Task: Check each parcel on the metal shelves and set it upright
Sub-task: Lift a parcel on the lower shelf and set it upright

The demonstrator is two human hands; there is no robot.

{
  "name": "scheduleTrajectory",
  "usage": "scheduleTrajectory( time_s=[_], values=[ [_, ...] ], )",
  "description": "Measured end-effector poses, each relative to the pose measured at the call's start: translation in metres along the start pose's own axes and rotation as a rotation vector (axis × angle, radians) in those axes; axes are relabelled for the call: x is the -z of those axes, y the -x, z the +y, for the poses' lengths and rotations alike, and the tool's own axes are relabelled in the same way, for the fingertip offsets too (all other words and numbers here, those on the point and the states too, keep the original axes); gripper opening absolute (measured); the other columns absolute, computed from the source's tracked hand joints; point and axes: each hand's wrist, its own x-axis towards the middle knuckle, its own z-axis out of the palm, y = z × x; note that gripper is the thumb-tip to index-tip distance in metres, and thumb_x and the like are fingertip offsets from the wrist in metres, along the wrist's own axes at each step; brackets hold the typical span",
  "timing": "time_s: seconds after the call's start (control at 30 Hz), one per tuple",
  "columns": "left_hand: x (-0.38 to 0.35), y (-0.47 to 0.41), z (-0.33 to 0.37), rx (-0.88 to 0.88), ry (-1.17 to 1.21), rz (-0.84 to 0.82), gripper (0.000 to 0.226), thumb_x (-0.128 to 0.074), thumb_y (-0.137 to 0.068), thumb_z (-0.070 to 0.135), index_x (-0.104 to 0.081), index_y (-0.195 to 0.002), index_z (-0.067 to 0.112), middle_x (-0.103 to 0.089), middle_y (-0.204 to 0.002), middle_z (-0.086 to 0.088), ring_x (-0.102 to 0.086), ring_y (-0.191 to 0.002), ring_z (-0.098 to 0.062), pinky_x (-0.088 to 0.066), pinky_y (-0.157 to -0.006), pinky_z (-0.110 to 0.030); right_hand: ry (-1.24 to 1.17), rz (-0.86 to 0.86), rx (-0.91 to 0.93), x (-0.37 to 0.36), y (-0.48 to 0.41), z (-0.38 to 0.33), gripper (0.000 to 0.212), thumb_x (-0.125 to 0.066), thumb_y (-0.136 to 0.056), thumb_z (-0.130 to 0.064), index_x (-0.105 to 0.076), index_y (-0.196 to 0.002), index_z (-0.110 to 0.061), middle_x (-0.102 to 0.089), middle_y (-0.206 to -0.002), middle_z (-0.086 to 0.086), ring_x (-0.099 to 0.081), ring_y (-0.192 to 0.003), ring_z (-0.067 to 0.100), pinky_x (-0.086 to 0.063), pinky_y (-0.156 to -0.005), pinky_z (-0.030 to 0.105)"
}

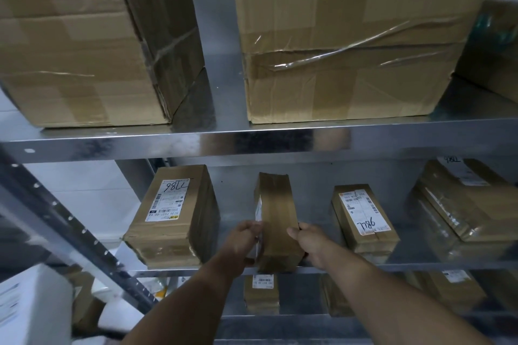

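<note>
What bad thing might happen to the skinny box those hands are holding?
The thin parcel stands on a narrow side, so it might tip over once the left hand and right hand let go. Its near end sits right at the front of the shelf, so it may slide off and drop. If it topples left, it might bump the labelled parcel beside it.

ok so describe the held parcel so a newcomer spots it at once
On the middle shelf, below the dented carton, find the narrow parcel gripped by the left hand and right hand. It stands on edge; the left neighbour and right neighbour lie flat, handwritten labels up.
</note>
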Motion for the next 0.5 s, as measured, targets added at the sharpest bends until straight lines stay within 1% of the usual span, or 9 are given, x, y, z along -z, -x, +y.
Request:
scheduleTrajectory(
  time_s=[0.07,0.13,0.2,0.23,0.27,0.33,0.4,0.43,0.5],
  values=[
    [-0.002,0.004,0.001,0.000,0.013,-0.005,0.023,-0.057,-0.101,0.035,-0.060,-0.117,0.019,-0.060,-0.125,-0.007,-0.057,-0.101,-0.018,-0.049,-0.073,-0.035,-0.024,-0.007,0.015,-0.001,0.003,0.002,0.019,-0.061,-0.101,-0.017,-0.070,-0.116,-0.010,-0.076,-0.099,0.007,-0.071,-0.096,0.025,-0.057,-0.095,0.043],
    [-0.004,0.006,0.005,-0.019,-0.014,-0.010,0.026,-0.058,-0.101,0.037,-0.056,-0.121,0.020,-0.058,-0.127,-0.006,-0.056,-0.107,-0.021,-0.046,-0.069,-0.032,-0.028,-0.022,0.052,0.000,0.008,0.002,0.026,-0.062,-0.100,-0.014,-0.067,-0.125,-0.011,-0.076,-0.101,0.006,-0.071,-0.095,0.023,-0.059,-0.088,0.038],
    [-0.005,0.007,0.009,-0.075,-0.017,-0.018,0.025,-0.055,-0.103,0.030,-0.048,-0.126,0.023,-0.056,-0.125,-0.004,-0.055,-0.110,-0.021,-0.045,-0.067,-0.028,-0.073,-0.067,0.075,0.000,0.017,-0.003,0.045,-0.065,-0.097,-0.011,-0.055,-0.137,-0.029,-0.073,-0.110,0.006,-0.070,-0.099,0.024,-0.059,-0.082,0.039],
    [-0.005,0.006,0.011,-0.109,-0.016,-0.025,0.026,-0.054,-0.104,0.026,-0.047,-0.129,0.024,-0.058,-0.123,-0.004,-0.057,-0.108,-0.020,-0.048,-0.069,-0.026,-0.110,-0.095,0.070,0.000,0.021,-0.007,0.053,-0.065,-0.097,-0.010,-0.047,-0.135,-0.042,-0.072,-0.114,0.007,-0.069,-0.102,0.026,-0.059,-0.078,0.039],
    [-0.004,0.006,0.014,-0.136,-0.015,-0.028,0.029,-0.054,-0.104,0.021,-0.048,-0.132,0.023,-0.061,-0.120,-0.005,-0.061,-0.104,-0.020,-0.051,-0.070,-0.026,-0.158,-0.116,0.056,-0.001,0.027,-0.015,0.051,-0.063,-0.097,-0.011,-0.046,-0.132,-0.045,-0.071,-0.116,0.009,-0.068,-0.104,0.028,-0.059,-0.075,0.040],
    [-0.002,0.009,0.020,-0.170,0.016,-0.022,0.032,-0.052,-0.103,0.012,-0.049,-0.133,0.023,-0.065,-0.111,-0.008,-0.066,-0.093,-0.020,-0.054,-0.066,-0.025,-0.263,-0.125,0.052,0.001,0.034,-0.029,0.033,-0.059,-0.100,-0.020,-0.056,-0.131,-0.033,-0.068,-0.120,0.012,-0.065,-0.110,0.034,-0.057,-0.076,0.042],
    [0.003,0.012,0.024,-0.195,0.068,-0.017,0.028,-0.048,-0.103,0.010,-0.052,-0.130,0.014,-0.067,-0.107,-0.010,-0.067,-0.088,-0.020,-0.054,-0.065,-0.026,-0.308,-0.119,0.071,0.004,0.039,-0.042,0.024,-0.054,-0.104,-0.032,-0.061,-0.126,-0.028,-0.066,-0.123,0.014,-0.063,-0.114,0.038,-0.055,-0.087,0.047],
    [0.005,0.013,0.028,-0.205,0.097,-0.020,0.026,-0.047,-0.103,0.013,-0.054,-0.129,0.011,-0.067,-0.107,-0.010,-0.066,-0.089,-0.022,-0.054,-0.068,-0.029,-0.317,-0.120,0.084,0.006,0.041,-0.047,0.023,-0.051,-0.105,-0.036,-0.062,-0.121,-0.025,-0.065,-0.121,0.015,-0.064,-0.113,0.037,-0.053,-0.092,0.050],
    [0.007,0.017,0.034,-0.219,0.217,-0.048,0.025,-0.046,-0.103,0.022,-0.060,-0.118,0.009,-0.067,-0.111,-0.011,-0.066,-0.096,-0.026,-0.055,-0.083,-0.039,-0.334,-0.113,0.095,0.009,0.043,-0.056,0.030,-0.047,-0.105,-0.043,-0.062,-0.111,-0.017,-0.062,-0.112,0.015,-0.063,-0.104,0.033,-0.052,-0.091,0.049]
  ],
)
